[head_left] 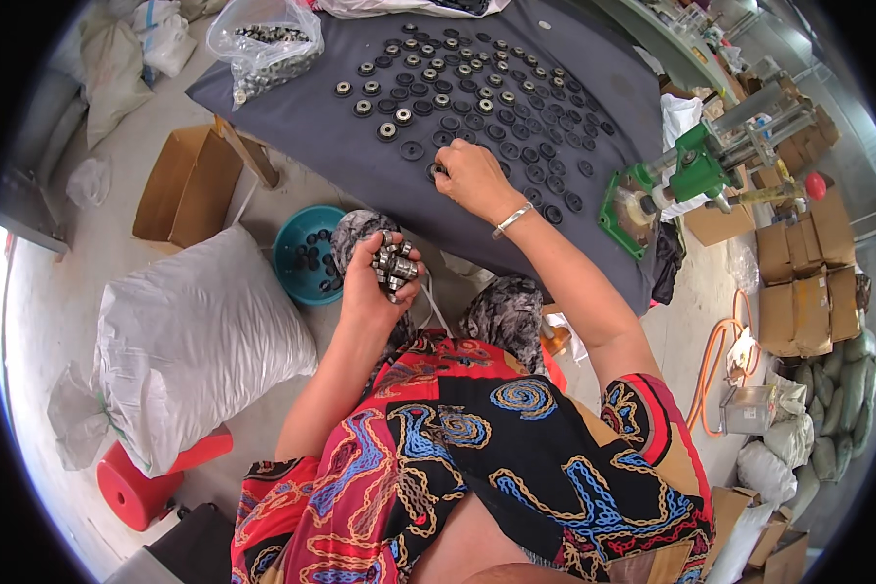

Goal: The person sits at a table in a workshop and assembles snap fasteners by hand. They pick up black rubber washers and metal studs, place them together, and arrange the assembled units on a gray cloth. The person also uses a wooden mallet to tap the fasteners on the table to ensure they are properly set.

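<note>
My left hand (378, 277) is cupped around a handful of small silver metal bearings (392, 264), held above my knee. My right hand (470, 178) reaches onto a dark grey cloth (311, 127) and pinches a small black round part (436, 172) at the cloth's near side. A silver bangle sits on that wrist. Several black rings (501, 107), some with silver centres, lie in rows across the cloth beyond my right hand.
A teal bowl (297, 251) with black parts sits left of my left hand. A clear bag of parts (268, 44) lies at the cloth's far left. An open cardboard box (180, 185), a big white sack (190, 336), a red stool (136, 487), a green press machine (686, 175) and stacked boxes (803, 273) surround me.
</note>
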`<state>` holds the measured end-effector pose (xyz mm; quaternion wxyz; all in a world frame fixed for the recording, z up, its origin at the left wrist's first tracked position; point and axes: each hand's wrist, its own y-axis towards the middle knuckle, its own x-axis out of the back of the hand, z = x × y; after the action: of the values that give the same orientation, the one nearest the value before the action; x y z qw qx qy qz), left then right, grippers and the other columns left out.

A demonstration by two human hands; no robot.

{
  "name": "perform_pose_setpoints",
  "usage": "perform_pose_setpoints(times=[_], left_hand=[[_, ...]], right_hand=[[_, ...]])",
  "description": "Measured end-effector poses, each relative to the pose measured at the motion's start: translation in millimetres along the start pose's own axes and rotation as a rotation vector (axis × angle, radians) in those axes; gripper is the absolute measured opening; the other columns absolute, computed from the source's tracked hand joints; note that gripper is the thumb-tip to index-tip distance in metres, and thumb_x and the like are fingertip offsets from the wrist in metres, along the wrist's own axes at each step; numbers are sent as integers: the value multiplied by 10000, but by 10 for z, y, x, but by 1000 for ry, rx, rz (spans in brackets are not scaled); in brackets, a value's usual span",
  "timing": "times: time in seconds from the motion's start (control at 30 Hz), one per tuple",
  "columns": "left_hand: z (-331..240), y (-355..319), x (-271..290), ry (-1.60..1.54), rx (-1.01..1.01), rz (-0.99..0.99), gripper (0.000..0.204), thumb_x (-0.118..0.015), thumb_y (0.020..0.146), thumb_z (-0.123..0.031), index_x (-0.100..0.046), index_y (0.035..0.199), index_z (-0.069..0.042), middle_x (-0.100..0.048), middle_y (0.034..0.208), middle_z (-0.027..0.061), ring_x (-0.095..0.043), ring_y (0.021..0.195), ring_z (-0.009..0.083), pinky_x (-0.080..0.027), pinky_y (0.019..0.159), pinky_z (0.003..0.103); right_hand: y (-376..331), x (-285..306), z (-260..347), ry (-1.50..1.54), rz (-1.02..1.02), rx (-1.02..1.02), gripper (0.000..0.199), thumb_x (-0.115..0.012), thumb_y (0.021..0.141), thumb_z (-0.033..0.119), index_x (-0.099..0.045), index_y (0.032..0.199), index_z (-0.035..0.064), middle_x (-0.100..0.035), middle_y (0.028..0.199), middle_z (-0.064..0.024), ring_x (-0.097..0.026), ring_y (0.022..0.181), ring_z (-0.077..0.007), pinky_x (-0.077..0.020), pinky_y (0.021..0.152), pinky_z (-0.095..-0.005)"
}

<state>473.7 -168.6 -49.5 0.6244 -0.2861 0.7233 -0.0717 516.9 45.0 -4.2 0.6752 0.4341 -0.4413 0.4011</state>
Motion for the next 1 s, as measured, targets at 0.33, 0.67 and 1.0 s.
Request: perform_pose_setpoints(times=[0.33, 0.67, 1.0], left_hand=[[33, -18, -37, 41, 92, 56, 270, -507, 916, -335, -575, 953, -76, -610, 804, 164, -588, 654, 279, -310, 330, 245], [198, 62, -113, 104, 236, 57, 267, -473, 935, -332, -544, 971, -78, -594, 767, 154, -586, 618, 274, -275, 314, 245], [269, 263, -309, 354, 229, 53, 268, -471, 922, -304, -557, 920, -50, -621, 721, 130, -595, 535, 233, -282, 297, 246]], right_hand=[[-305, 307, 373, 287, -95, 231, 278, -665, 790, 233, -677, 963, 15, -589, 855, -154, -594, 827, -325, -484, 734, -406], [-602, 397, 439, 442, 227, 164, 188, -623, 797, 116, -666, 941, 3, -581, 831, -128, -612, 722, -279, -490, 660, -355], [-764, 467, 345, 481, 99, 109, 179, -584, 770, 108, -679, 882, 4, -580, 825, -152, -594, 772, -336, -477, 706, -410]])
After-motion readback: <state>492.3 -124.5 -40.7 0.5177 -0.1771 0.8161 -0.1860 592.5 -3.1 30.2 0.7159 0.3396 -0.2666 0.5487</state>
